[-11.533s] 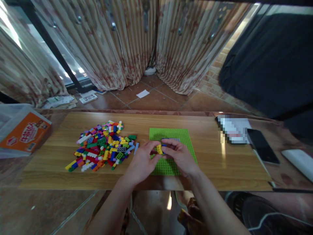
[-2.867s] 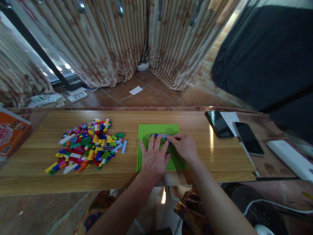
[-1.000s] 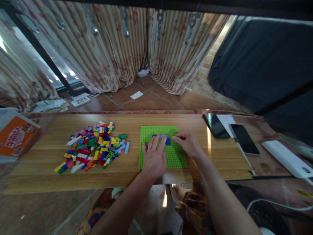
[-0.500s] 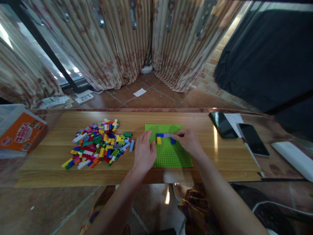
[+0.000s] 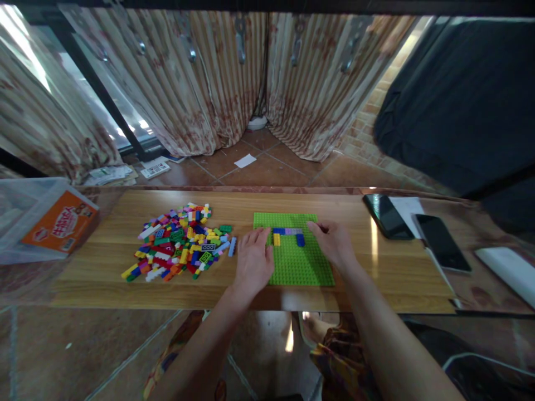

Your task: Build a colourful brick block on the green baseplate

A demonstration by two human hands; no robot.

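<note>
A green baseplate (image 5: 301,267) lies on the wooden table. Near its far side, small bricks are set in a row: a blue brick (image 5: 279,231), a purple brick (image 5: 289,231) and a greyish one (image 5: 297,231). A yellow brick (image 5: 276,240) sits below the row's left end, another blue brick (image 5: 300,240) below its right end. My left hand (image 5: 254,260) rests at the plate's left edge, fingers stretched out, holding nothing. Over the plate's right edge is my right hand (image 5: 331,240), apart from the bricks, with fingers bent, slightly parted and no brick visible in them.
A heap of mixed loose bricks (image 5: 179,242) lies left of the plate. An orange-labelled plastic box (image 5: 58,223) stands at the far left. Two phones, one nearer (image 5: 388,216) and one beyond (image 5: 443,240), lie at the right by a white paper (image 5: 405,211).
My right hand has drawn back to the right from the brick row, uncovering the greyish brick and more of the right blue one. My left hand stays beside the plate. The view has shifted slightly.
</note>
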